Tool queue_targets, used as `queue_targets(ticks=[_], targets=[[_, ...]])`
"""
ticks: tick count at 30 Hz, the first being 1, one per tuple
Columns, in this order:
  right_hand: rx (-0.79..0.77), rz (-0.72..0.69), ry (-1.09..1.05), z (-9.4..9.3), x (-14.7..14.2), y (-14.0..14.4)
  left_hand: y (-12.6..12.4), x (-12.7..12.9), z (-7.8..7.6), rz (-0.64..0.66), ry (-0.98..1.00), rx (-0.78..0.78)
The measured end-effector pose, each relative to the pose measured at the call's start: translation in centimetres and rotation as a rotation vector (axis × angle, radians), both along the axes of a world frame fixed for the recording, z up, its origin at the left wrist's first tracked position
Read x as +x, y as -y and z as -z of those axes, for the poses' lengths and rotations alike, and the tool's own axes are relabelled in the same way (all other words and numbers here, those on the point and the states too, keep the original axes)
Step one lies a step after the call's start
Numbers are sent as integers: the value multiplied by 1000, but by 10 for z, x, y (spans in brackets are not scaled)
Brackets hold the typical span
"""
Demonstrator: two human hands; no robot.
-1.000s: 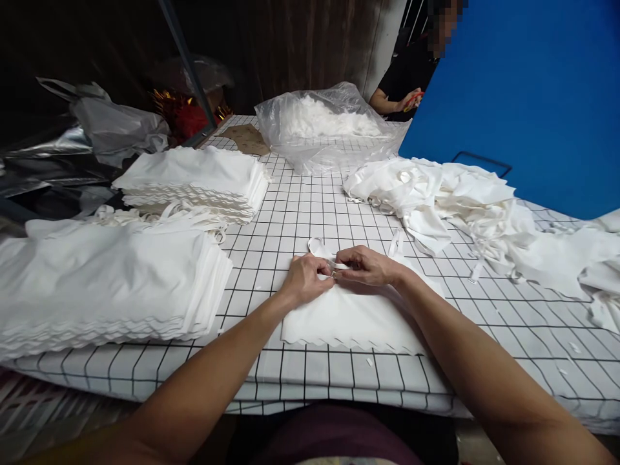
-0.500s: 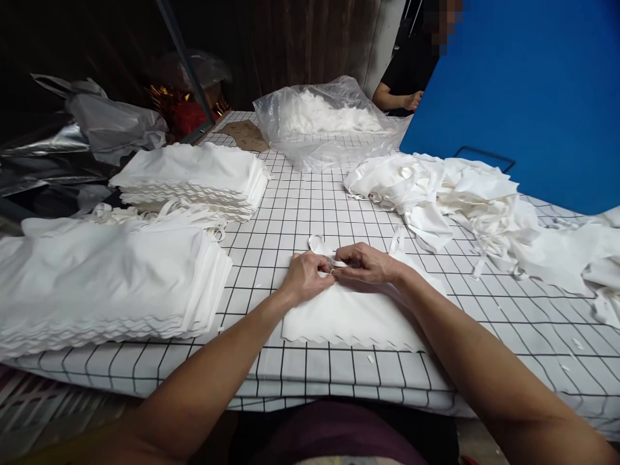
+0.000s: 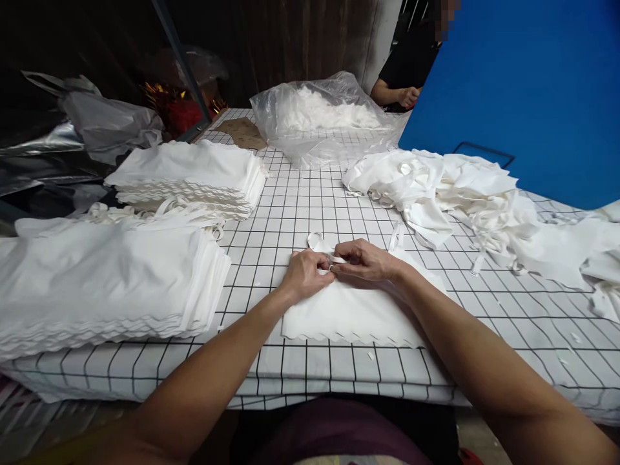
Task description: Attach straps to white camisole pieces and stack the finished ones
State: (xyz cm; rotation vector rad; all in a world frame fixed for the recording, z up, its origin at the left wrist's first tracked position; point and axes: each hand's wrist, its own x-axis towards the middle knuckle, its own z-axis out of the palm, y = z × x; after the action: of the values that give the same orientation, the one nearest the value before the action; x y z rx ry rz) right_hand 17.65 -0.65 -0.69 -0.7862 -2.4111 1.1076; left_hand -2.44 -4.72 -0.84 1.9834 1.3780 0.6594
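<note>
A white camisole-like garment [image 3: 349, 316] with a wavy lower edge lies flat in front of me on the checked cloth. My left hand [image 3: 310, 274] pinches its upper edge near the left strap. Close against it, my right hand [image 3: 365, 259] is closed on the same spot, with a thin white strap [image 3: 317, 242] looping up beyond the fingers. A second strap [image 3: 397, 236] sticks up behind my right wrist. What exactly sits between the fingertips is partly hidden.
Neat stacks of white garments stand at the left, one nearer [image 3: 97, 278] and one farther [image 3: 184, 171]. A loose white heap [image 3: 436, 187] lies at the right. Behind are a clear plastic bag [image 3: 324, 116], a blue panel [image 3: 523, 97] and another person's hand [image 3: 409, 97].
Both hands stay at the same place on the garment, with hardly any finger movement. The view has shifted very slightly.
</note>
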Motion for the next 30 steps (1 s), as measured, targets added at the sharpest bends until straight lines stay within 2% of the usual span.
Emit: queue_targets(ticks=[17, 30], targets=[[108, -4, -4, 2, 2, -4, -1, 0, 2, -9, 7, -9], [82, -31, -35, 2, 1, -3, 0, 0, -1, -11, -6, -16]])
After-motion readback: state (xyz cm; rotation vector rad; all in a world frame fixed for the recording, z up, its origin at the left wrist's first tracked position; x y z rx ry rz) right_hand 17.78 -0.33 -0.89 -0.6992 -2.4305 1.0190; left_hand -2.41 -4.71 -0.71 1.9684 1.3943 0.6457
